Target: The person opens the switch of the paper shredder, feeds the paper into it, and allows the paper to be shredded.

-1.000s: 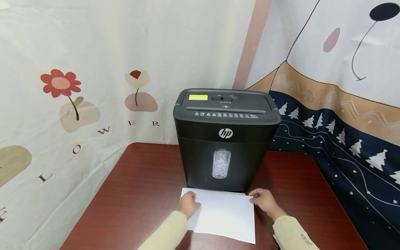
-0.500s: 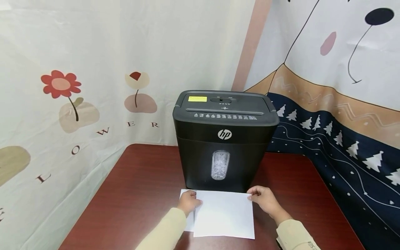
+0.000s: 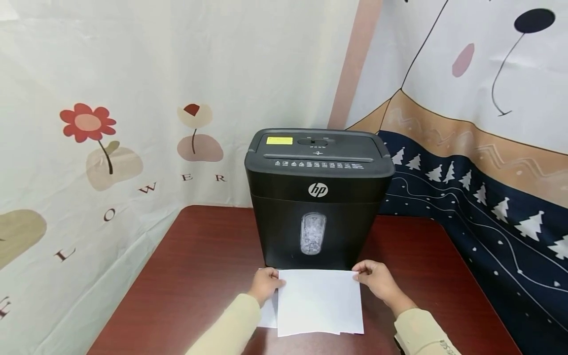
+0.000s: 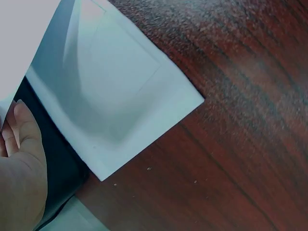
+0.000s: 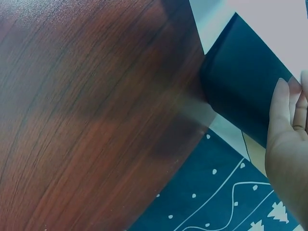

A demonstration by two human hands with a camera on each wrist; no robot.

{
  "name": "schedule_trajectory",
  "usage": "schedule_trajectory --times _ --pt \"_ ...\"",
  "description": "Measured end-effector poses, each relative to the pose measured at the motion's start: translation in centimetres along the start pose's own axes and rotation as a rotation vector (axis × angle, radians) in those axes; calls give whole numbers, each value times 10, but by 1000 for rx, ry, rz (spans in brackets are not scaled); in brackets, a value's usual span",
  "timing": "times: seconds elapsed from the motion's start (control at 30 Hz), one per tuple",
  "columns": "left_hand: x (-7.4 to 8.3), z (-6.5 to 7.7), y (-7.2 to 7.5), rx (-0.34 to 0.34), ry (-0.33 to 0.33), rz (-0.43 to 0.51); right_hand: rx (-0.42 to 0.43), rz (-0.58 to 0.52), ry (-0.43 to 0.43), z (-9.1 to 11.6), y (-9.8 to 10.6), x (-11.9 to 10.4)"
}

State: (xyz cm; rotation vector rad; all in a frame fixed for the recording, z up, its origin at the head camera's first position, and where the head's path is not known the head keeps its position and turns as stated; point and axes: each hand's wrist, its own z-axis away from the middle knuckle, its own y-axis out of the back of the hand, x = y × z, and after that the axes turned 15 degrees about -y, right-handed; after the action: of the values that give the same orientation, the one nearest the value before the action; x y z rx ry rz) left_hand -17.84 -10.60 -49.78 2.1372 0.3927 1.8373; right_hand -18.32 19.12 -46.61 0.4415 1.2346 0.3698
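Note:
A white sheet of paper [image 3: 319, 303] hangs between the two hands in front of the black HP paper shredder [image 3: 284, 231]. My left hand [image 3: 265, 284] pinches its upper left corner. At the upper right corner, thumb and fingers of my right hand [image 3: 378, 283] pinch it too. More white paper [image 4: 130, 96] lies flat on the table below, mostly covered by the held sheet in the head view. Both wrist views show the held sheet lifted off that paper, at the level of the fingers. A feed slot [image 3: 318, 159] runs along the shredder's top.
The red-brown wooden table [image 3: 204, 271] carries the shredder near its back edge. White shreds show through the shredder's window [image 3: 312, 234]. A flower-printed curtain [image 3: 133, 74] hangs behind, and a dark blue tree-printed cloth [image 3: 466, 222] hangs at the right.
Both hands have raised the sheet's top edge slightly. Its left edge now stands apart from the paper below, and the left hand has shifted up to its corner.

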Motion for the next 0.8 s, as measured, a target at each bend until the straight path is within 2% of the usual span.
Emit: schedule_trajectory --times 0.27,0.47,0.8 --pt "12 0 5 -33 -42 40 21 20 21 3 6 -4" --pt "21 -3 10 -46 -63 2 19 13 35 4 10 -7" --pt "32 -2 18 -74 -147 -64 7 29 29 9 18 -14"
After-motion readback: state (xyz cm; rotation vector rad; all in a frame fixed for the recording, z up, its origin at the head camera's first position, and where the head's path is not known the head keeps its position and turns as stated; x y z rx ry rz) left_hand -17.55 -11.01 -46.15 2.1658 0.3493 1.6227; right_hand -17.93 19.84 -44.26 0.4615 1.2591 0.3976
